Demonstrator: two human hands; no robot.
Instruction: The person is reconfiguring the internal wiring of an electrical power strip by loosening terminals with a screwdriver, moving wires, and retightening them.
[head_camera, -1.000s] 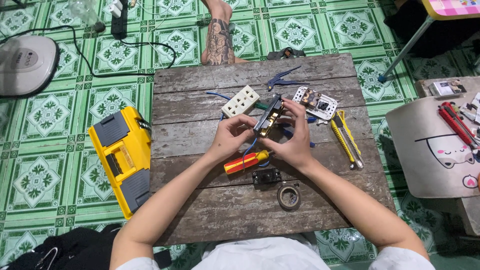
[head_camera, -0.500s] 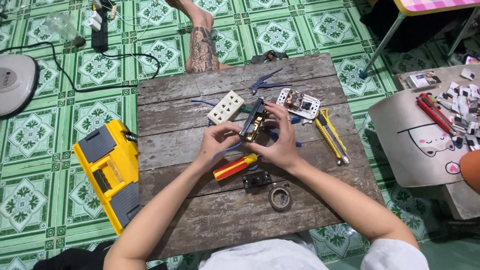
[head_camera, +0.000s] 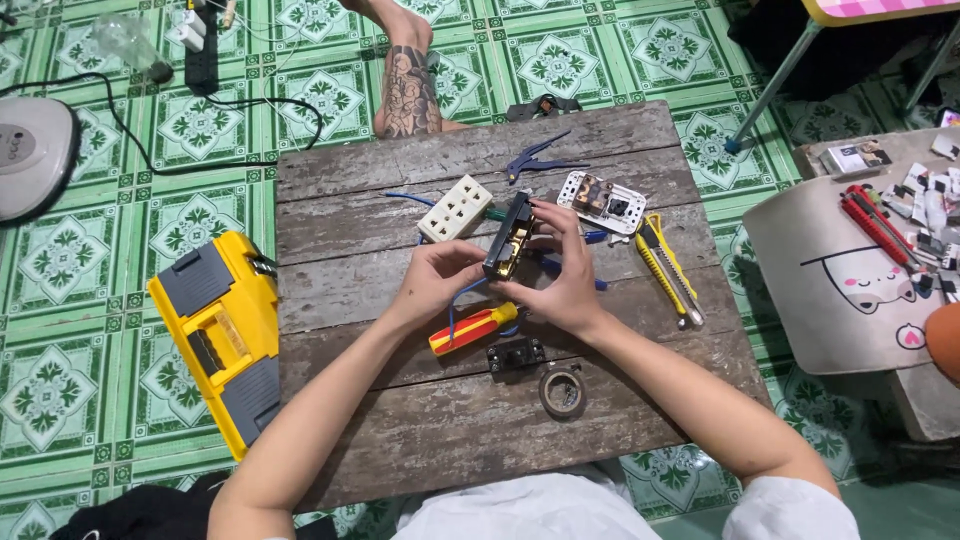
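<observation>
Both forearms angled inward, left hand (head_camera: 438, 280) and right hand (head_camera: 562, 280) close together, fingers curled

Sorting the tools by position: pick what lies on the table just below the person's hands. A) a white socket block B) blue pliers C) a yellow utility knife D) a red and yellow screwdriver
D: the red and yellow screwdriver lies just under the left hand and right hand on the wooden table.

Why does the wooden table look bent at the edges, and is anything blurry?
Head view: the wide lens curves the weathered wooden table and green tiled floor; light is even, shadows soft; both hands, left and right, and the black electrical part stay sharp.
</observation>
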